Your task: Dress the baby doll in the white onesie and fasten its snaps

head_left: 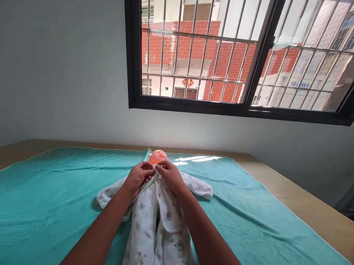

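Observation:
A baby doll (158, 156) lies on its back with its head toward the wall. It wears white baby clothes (170, 219) printed with small animal figures, a top with both sleeves spread out and trousers below. Just under the doll's chin, my left hand (139, 176) pinches the top's edge near the neckline. Close beside it, my right hand (170, 174) pinches the neckline's other edge between thumb and finger. The fingertips of both hands nearly meet there. Whatever fastening lies between them is too small to make out.
A teal cloth (45, 204) with a few creases covers most of the wooden table (301, 191). Behind the table stands a pale wall (60, 62) with a black-framed, barred window (191, 105). Sunlight falls on the cloth right of the doll's head.

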Demonstrator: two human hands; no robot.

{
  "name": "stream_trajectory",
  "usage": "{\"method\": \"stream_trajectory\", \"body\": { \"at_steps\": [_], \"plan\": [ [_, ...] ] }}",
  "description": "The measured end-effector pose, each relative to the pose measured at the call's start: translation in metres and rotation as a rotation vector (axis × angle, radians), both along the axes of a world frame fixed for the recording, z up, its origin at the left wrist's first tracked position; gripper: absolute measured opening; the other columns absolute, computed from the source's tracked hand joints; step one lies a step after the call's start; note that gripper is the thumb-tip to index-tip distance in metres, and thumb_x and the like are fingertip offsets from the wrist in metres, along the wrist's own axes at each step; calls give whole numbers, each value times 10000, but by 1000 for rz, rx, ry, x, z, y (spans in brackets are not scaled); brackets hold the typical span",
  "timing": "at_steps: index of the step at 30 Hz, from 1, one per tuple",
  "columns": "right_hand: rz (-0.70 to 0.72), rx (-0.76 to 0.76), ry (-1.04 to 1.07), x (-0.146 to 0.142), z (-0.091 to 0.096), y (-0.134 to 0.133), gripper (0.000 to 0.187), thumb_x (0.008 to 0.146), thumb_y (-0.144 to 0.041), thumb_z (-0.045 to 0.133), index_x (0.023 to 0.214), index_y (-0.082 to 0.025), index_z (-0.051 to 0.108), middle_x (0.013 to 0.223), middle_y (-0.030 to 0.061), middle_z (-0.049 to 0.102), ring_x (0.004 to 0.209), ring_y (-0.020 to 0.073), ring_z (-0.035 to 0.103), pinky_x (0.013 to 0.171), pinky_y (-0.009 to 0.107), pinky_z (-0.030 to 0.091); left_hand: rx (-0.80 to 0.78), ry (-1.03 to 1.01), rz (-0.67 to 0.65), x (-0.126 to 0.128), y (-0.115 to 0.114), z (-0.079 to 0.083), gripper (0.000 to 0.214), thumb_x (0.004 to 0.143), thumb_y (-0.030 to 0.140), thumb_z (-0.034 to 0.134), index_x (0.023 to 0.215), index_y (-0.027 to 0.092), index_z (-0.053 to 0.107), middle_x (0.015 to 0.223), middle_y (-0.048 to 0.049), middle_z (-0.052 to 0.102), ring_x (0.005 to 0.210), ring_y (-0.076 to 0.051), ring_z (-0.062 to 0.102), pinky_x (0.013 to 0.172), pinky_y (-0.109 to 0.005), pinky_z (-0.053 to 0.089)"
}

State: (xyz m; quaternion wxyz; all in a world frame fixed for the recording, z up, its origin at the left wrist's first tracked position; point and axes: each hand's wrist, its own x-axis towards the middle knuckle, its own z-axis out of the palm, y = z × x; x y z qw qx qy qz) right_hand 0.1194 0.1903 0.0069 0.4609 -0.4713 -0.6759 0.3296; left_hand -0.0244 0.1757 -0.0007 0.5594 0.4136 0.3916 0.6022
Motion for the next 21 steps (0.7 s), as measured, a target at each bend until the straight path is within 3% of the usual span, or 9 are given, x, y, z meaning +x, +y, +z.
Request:
{"method": "stream_trajectory", "body": {
  "at_steps": [13, 21],
  "plan": [
    [-31, 52, -131, -3, -5, 6, 121, 827, -251, 499, 816, -235, 618, 736, -22, 630, 707, 161, 541, 658, 278, 368, 62, 66, 2, 2, 0, -2, 400, 484, 218, 815, 618, 180, 441, 549, 95, 518, 410, -13, 417, 382, -138, 274],
    [13, 48, -55, 1, -4, 2, 189, 861, -270, 439, 794, -216, 607, 779, -17, 631, 740, 155, 548, 684, 268, 399, 53, 75, 11, 3, -5, 3, 380, 554, 309, 823, 790, 164, 563, 550, 80, 541, 450, -37, 460, 404, -144, 308]
  ]
}}
